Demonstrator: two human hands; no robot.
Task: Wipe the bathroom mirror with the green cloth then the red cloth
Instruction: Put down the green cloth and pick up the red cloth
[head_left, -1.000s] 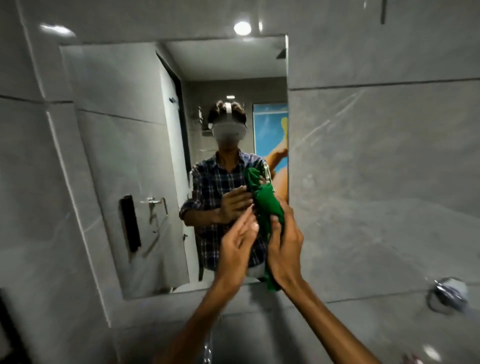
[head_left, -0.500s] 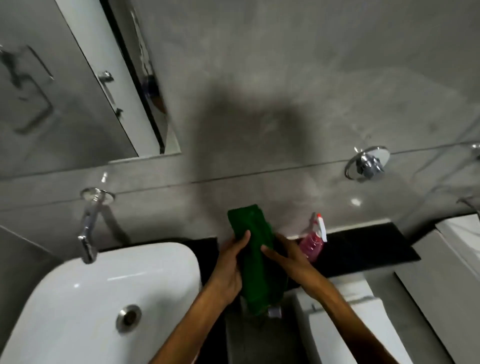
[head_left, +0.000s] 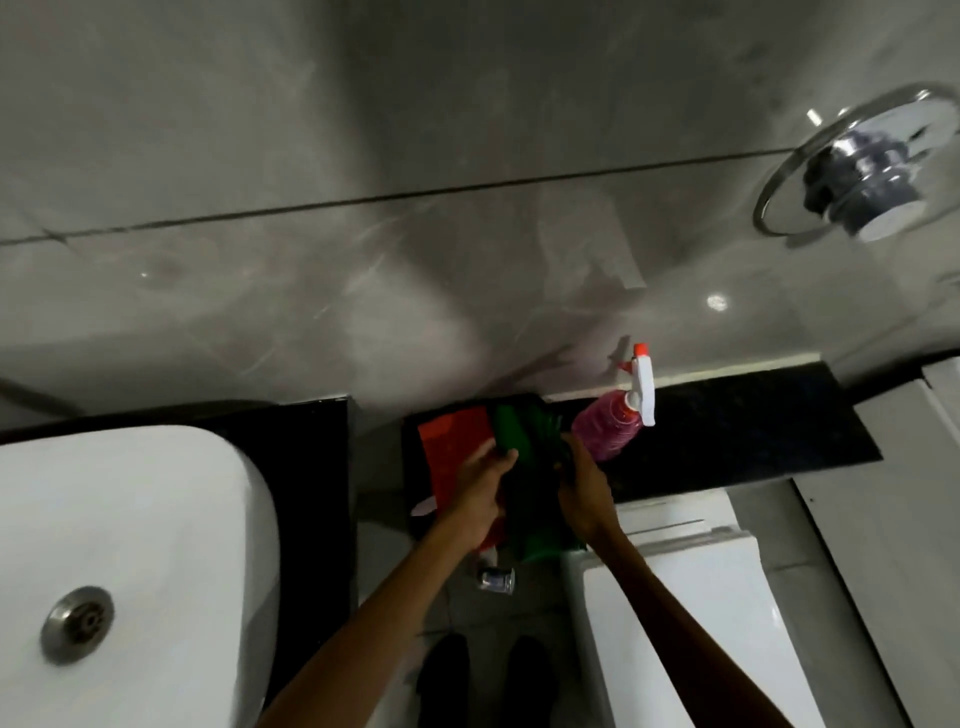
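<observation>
The green cloth hangs folded between both hands, low over the black ledge. My left hand grips its left edge and my right hand grips its right edge. The red cloth lies flat on the ledge just left of the green one, partly under my left hand. The mirror is out of view.
A pink spray bottle with a white trigger stands on the ledge right of my hands. A white basin sits at left, a white toilet cistern below right, a chrome wall fitting upper right. Grey tiled wall fills the back.
The view dropped from the mirror to the ledge. Both hands brought the green cloth down from the glass to just above the ledge beside the red cloth.
</observation>
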